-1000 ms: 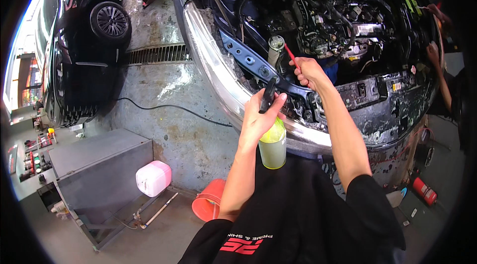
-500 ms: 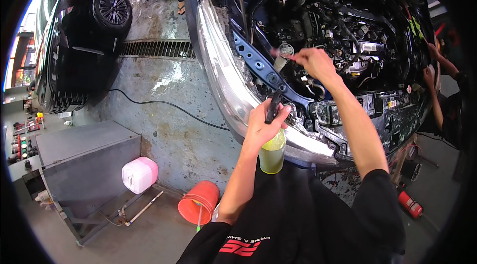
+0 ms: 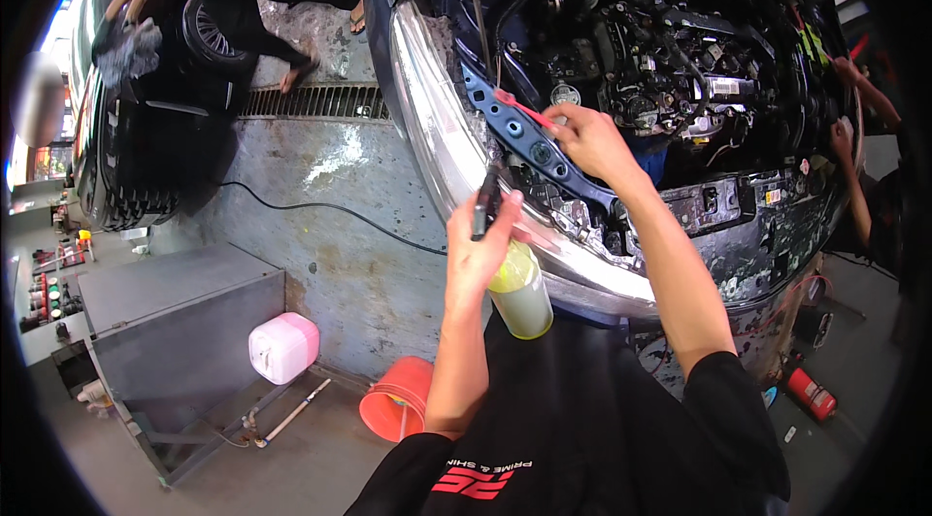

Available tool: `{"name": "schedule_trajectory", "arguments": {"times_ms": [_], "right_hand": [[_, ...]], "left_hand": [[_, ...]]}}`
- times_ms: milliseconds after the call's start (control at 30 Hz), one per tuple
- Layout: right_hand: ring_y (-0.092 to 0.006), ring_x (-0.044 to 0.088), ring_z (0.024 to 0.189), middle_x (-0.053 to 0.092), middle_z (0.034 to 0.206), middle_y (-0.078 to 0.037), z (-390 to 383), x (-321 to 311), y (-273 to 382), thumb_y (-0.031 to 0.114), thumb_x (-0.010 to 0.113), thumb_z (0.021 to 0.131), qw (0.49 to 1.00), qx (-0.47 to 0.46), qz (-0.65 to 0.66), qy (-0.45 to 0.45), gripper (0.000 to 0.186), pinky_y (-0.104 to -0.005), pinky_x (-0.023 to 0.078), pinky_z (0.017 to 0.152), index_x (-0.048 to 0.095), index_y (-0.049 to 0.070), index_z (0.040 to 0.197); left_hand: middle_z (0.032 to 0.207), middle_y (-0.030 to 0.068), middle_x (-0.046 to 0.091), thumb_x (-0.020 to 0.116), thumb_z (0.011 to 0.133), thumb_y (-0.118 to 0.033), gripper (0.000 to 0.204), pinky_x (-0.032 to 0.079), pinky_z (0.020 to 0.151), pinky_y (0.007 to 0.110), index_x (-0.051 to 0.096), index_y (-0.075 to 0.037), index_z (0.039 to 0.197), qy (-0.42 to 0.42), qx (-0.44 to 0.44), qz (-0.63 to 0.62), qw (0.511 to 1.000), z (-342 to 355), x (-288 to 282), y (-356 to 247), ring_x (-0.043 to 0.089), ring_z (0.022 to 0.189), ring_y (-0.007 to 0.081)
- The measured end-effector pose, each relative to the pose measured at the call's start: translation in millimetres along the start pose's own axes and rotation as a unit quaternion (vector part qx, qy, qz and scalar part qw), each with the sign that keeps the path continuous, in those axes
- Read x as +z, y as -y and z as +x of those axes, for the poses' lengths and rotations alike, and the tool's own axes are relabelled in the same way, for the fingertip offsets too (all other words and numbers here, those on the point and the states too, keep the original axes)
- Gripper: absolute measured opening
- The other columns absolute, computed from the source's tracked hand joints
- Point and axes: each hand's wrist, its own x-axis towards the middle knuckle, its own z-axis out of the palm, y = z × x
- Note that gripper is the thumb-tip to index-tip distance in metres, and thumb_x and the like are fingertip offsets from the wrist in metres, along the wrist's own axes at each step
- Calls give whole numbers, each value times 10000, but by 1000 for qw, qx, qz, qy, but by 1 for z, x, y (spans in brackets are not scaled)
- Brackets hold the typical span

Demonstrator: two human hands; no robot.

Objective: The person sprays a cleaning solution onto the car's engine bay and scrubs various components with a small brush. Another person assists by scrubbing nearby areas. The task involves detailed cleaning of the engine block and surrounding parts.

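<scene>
Left grip (image 3: pixel 474 256) and right grip (image 3: pixel 594 142) both curl, forearms (image 3: pixel 675 268) outstretched.

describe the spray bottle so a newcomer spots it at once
Find the dark car with the exposed engine, then its bright front edge. In front of that, the left hand holds the spray bottle. Its black trigger head and yellow-green colour set it apart from the red tool in the right hand.

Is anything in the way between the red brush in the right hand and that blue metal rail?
Nothing visible: the red brush, in the right hand, has its head over the blue metal rail, with nothing seen between them. Whether they touch, this view can't settle.
</scene>
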Motion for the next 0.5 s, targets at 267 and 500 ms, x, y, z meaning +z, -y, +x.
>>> {"name": "schedule_trajectory", "arguments": {"times_ms": [267,500], "right_hand": [[-129,644,632,666,760,-83,4,81,12,113,576,918,988,-91,27,-122,213,-303,504,585,661,61,1106],[-288,672,753,681,827,-184,35,78,54,168,589,893,982,23,144,-119,246,-393,504,706,660,67,1106]], "left_hand": [[734,65,624,687,889,-237,297,480,544,274,613,41,966,-65,28,88,994,14,-14,-34,652,585,152],[762,61,613,705,877,-297,321,480,536,289,610,4,936,-7,5,125,992,42,-30,-69,623,571,164]]}}
